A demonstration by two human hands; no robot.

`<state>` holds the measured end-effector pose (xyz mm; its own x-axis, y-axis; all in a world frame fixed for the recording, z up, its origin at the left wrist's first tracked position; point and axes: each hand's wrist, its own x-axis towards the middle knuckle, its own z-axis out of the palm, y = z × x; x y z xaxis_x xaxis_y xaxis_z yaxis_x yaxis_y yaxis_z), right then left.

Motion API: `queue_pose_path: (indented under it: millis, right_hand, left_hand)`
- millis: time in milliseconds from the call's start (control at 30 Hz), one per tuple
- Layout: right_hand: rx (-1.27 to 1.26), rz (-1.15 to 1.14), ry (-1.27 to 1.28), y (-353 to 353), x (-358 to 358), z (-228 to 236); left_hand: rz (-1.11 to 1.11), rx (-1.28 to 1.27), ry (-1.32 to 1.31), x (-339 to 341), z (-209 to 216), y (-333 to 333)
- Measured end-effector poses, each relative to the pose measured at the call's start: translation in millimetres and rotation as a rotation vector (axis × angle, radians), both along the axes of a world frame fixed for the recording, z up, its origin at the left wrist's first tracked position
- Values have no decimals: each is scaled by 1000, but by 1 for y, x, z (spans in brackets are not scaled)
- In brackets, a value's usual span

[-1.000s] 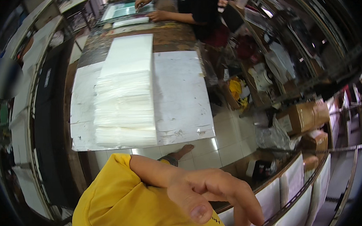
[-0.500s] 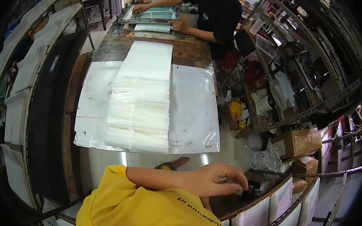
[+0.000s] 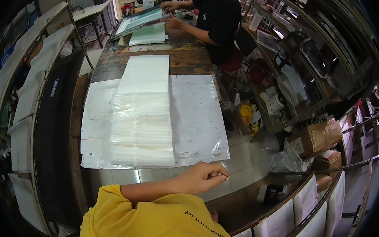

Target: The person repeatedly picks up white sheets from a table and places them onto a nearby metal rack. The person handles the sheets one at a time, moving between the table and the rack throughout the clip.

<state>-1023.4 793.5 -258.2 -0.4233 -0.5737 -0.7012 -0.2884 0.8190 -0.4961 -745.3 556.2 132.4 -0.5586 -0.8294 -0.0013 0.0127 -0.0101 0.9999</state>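
My left hand (image 3: 205, 177) reaches across my front from a yellow sleeve, its fingers curled in with nothing visible in them. It hovers just in front of the near edge of a white-covered board (image 3: 199, 135) on the table. On that board lies a long fanned stack of white sheets (image 3: 142, 130), the far ones in a smooth block and the near ones in many overlapping layers. Of my right side only a small patch of skin (image 3: 214, 216) shows beside my shirt; its fingers are hidden.
Across the table (image 3: 190, 60), a person in a black shirt (image 3: 220, 19) holds a tilted screen frame (image 3: 142, 20) above a pale green sheet (image 3: 149, 36). Racks (image 3: 310, 37) stand at right, shelves with a long black panel (image 3: 53, 127) at left. Cardboard boxes (image 3: 316, 137) sit at lower right.
My left hand has moved left and up toward the board, and its fingers have curled in. The co-worker's screen frame has been raised to a tilt. My view has shifted.
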Motion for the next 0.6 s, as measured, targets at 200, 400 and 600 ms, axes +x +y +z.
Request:
queue_pose_path:
  millis: [200,400,600]
  right_hand:
    - [65,-98,-97,10,8,18]
    - [78,9,-15,27,-2,-50]
    - [14,39,13,-14,0,6]
  left_hand:
    - [-59,-23,-59,-10,11,-4]
    - [-78,40,-62,-13,19,-17]
    - [93,-89,-70,4,14,-48]
